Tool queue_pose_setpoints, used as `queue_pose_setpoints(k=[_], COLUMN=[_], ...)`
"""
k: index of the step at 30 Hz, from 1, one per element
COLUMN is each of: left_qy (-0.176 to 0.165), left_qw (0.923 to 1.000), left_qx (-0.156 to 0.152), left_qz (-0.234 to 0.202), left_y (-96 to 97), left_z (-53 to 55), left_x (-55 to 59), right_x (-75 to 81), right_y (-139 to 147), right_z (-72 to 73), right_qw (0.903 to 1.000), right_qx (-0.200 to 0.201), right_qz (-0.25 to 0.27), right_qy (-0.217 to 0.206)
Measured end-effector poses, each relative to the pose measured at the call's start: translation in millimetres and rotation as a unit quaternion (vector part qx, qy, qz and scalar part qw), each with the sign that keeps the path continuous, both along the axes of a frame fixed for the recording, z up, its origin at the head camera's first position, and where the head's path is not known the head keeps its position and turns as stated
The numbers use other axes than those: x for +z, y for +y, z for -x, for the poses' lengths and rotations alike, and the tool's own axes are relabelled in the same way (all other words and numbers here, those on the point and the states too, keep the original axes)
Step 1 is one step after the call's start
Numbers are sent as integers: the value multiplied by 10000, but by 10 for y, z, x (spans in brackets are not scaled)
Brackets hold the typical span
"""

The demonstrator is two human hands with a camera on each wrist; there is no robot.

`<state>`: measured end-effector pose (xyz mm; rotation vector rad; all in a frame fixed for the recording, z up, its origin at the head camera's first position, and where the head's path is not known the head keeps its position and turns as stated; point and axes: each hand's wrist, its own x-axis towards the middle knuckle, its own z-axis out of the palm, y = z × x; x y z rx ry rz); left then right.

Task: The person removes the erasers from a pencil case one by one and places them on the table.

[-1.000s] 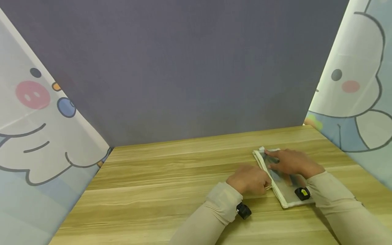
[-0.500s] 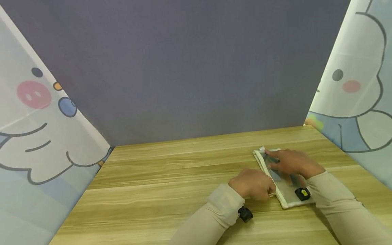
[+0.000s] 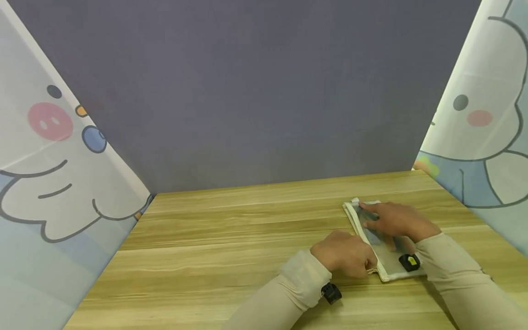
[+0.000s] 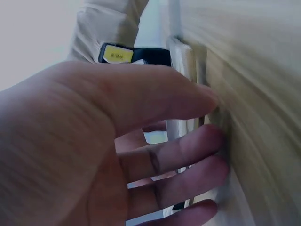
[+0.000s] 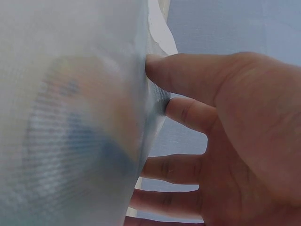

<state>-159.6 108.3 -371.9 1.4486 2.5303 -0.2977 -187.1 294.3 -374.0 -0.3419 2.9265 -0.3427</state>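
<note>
Wood-grained tabletop (image 3: 206, 247) is backed by an upright grey panel (image 3: 239, 91). At the left hand (image 3: 344, 256), the fingers are curled under, and a small cream pull (image 3: 372, 271) is pinched at their tips beside the long white edge of a translucent pouch (image 3: 387, 257); the exact contact is partly hidden. By the right hand (image 3: 400, 222), held palm down with its fingers spread, the pouch is touched near its far end, the thumb and index finger being set against the sheer face. Blurred orange and blue patches are seen through that face. The pouch is laid flat on the right part of the tabletop, slightly slanted. The left hand is turned knuckles up, and a black device (image 3: 332, 293) is worn at its wrist; another, yellow-labelled device (image 3: 409, 262) is worn at the right wrist. Both forearms are covered by beige sleeves (image 3: 449, 261), the left angled up and rightward, the right up and leftward. Both sides are lined with cartoon-printed cloth (image 3: 24, 197).
</note>
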Motion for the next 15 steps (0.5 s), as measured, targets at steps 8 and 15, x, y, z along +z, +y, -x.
queue_pose_setpoints(k=[8, 15], left_qy=[-102, -81], left_qw=[9998, 9998], left_qx=[-141, -178], left_qz=[-53, -85], left_y=[-8, -8], left_z=[-46, -78], left_x=[22, 26], right_x=[2, -10], right_y=[9, 15], right_z=[20, 25], right_qw=[9996, 9998], right_qx=[61, 45], right_qz=[-82, -116], right_qy=[248, 142])
